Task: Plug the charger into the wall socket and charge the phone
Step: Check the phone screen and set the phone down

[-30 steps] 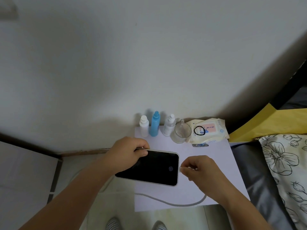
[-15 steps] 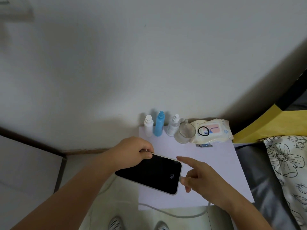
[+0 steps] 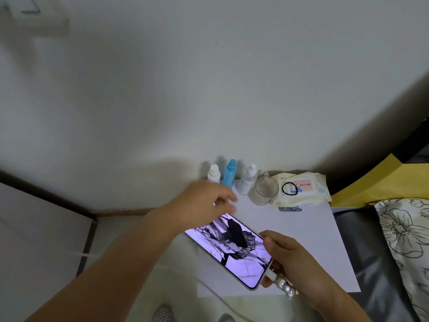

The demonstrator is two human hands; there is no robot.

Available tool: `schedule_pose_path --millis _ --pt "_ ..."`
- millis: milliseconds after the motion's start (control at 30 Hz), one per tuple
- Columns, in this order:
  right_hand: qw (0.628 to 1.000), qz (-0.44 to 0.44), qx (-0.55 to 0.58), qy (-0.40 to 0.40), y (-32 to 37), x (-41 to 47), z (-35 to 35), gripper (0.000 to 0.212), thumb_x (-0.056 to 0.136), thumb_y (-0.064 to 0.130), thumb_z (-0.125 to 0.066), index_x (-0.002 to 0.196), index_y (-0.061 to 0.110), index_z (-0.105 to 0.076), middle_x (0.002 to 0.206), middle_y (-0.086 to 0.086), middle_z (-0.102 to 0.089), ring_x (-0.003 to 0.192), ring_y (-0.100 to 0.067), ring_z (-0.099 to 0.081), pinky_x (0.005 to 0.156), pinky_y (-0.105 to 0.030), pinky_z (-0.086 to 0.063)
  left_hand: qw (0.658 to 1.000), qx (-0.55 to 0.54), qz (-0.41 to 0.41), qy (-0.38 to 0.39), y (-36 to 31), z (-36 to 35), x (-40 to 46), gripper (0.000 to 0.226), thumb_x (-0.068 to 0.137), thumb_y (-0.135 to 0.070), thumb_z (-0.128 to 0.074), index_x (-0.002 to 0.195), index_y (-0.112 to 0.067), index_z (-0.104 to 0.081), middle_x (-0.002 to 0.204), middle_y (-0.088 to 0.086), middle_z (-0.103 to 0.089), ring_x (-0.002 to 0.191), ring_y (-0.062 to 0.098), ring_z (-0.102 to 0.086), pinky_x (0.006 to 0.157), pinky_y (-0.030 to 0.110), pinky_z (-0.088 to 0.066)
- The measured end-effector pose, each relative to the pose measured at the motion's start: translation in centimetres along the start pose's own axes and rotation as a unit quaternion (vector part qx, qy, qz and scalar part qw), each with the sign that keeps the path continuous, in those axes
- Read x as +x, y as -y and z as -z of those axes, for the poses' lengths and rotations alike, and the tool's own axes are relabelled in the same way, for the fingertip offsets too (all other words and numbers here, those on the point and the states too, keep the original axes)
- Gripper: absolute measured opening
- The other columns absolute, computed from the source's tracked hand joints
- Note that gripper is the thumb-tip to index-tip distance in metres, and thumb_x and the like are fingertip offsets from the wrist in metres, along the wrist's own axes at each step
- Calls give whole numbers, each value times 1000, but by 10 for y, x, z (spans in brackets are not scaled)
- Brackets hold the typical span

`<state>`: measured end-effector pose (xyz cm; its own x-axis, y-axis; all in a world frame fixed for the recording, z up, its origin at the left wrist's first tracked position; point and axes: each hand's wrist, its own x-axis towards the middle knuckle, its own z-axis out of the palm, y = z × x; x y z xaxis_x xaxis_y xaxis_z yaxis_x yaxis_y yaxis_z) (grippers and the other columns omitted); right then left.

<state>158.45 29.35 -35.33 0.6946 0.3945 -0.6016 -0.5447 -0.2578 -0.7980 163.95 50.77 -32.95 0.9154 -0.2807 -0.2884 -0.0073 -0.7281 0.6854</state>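
The phone [image 3: 228,249] has a lit purple screen and lies tilted over the left edge of the white table [image 3: 301,240]. My right hand [image 3: 292,259] grips its near end, thumb on the side edge. The white cable plug [image 3: 275,278] sits in the phone's port under that hand. The white cable [image 3: 222,300] runs down and left toward the floor. My left hand [image 3: 202,203] hovers just past the phone's far end, fingers apart and blurred, holding nothing. A blurred white wall plate [image 3: 34,15] is at the top left.
Against the wall stand a white bottle [image 3: 213,174], a blue bottle [image 3: 229,174], a spray bottle [image 3: 248,182] and a glass cup [image 3: 264,190]. A wipes pack [image 3: 304,187] carries a black hair tie [image 3: 289,188]. A flowered pillow [image 3: 404,240] lies on the bed at right.
The dark screen has lit up. My left hand let go of the phone's far end and lifted off. My right hand now grips the near end with the plug in.
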Motion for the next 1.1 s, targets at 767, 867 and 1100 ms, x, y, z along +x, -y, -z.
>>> schedule_pose_path --millis 767,867,1100 --pt "982 -44 134 -126 -60 38 -18 39 91 -7 -38 104 22 -60 52 -4 -59 47 -13 -55 58 -31 -57 833 -499 216 -104 34 -105 -13 47 88 2 -43 97 -42 -58 76 6 -63 56 11 -63 48 22 -52" --pt "985 -18 92 -146 -69 50 -20 43 90 -8 -34 109 26 -55 60 -14 -51 54 -20 -46 63 -35 -49 831 -501 219 -105 44 -115 -10 47 88 2 -43 95 -42 -59 72 4 -63 55 12 -64 48 23 -53" --pt "987 -15 -9 -160 -98 78 -20 49 89 -7 -33 101 37 -50 67 -18 -44 65 -25 -38 65 -39 -40 851 -463 227 -98 74 -133 3 48 88 -1 -46 89 -45 -65 61 -2 -63 51 12 -62 47 23 -53"
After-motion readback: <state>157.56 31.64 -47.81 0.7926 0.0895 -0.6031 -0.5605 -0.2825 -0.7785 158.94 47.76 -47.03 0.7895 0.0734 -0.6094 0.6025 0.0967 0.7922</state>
